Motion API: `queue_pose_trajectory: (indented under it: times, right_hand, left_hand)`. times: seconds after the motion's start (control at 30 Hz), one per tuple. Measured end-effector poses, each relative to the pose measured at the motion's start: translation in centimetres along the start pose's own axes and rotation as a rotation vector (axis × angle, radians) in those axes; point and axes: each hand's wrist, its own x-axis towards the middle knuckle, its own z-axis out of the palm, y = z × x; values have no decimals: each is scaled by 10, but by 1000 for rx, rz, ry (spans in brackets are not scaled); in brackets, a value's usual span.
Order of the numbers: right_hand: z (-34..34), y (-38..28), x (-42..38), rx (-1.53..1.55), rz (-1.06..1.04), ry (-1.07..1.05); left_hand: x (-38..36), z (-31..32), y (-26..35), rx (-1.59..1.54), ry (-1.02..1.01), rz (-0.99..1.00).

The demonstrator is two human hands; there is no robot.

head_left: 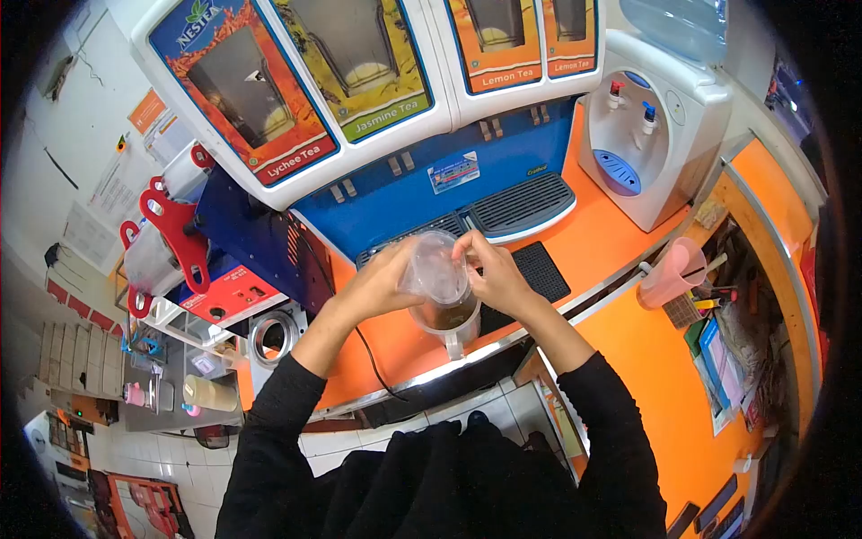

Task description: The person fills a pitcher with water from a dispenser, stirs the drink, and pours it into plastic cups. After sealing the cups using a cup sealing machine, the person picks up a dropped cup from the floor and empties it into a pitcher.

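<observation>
A clear plastic cup [437, 269] is held between my two hands, tilted over a clear pitcher [455, 345]. My left hand [388, 280] is closed around the cup's left side. On the other side, my right hand [499, 277] has its fingers bent and pinched at the cup's rim. Dark brown liquid shows inside the pitcher, which stands on the orange counter [359, 373] with its handle toward me. The cup hides part of the pitcher's top.
Behind my hands stands a tea dispenser [395, 162] with a drip tray [521, 205]. A black mat [543, 274] lies at right, near a water dispenser [660, 135]. A red-and-blue sealing machine [242, 301] is at left; a pink jug [669, 272] stands on the right counter.
</observation>
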Motion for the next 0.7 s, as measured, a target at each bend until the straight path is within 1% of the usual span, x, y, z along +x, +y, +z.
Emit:
queue_pose_trajectory:
  times: [0.03, 0.13, 0.23, 0.33, 0.43, 0.47, 0.53, 0.57, 0.6, 0.63, 0.7]
  right_hand:
    - [-1, 3, -1, -32, -1, -27]
    - [-2, 9, -2, -117, -22, -91]
    - [-10, 3, 0, -169, -51, -140]
    - [-24, -12, 10, -165, -14, -192]
    - [-36, -25, 13, -194, -94, -103]
    - [-42, -27, 13, -192, -53, -174]
    - [-38, -27, 12, -125, -31, -161]
    - [-36, -28, 11, -90, -16, -159]
    - [-39, -34, 12, -86, 38, -277]
    - [-36, -35, 11, -66, 39, -303]
    - [-29, -35, 9, -26, 41, -348]
  left_hand:
    - [1, -5, 1, 67, -40, 8]
    - [6, -15, 4, 48, -131, -13]
    - [12, -24, 18, 71, -205, -99]
    - [8, -21, 13, -38, -84, -246]
    - [3, -25, 28, 245, -137, -164]
    - [8, -32, 36, 261, -153, -174]
    - [17, -42, 47, 287, -184, -203]
    - [18, -38, 41, 298, -168, -172]
    - [18, -31, 31, 310, -153, -140]
    - [19, -26, 25, 325, -140, -106]
    - [17, -19, 20, 236, -140, -137]
